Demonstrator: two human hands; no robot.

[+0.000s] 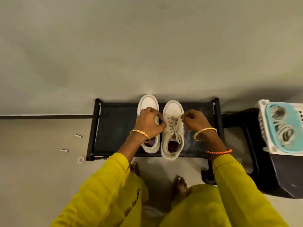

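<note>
Two shoes stood side by side on the rack (118, 128), toes to its back edge. The laced shoe (172, 136) overhung the front edge, with the other shoe (148, 102) just beside it. The left hand (148, 122) and the right hand (196, 120) each pinched its laces (174, 126) — fingers curled tight.

The left shoe (148, 102) and right shoe (172, 141) sat together on the rack (114, 128); a basket (264, 122) stood at its 3 o'clock, pegs (78, 136) at 9 o'clock.

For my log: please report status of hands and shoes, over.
Right hand pinches beige lace of right off-white sneaker. Left hand curled at its lacing, grip unclear. Black rack beneath; nothing blocks.
</note>
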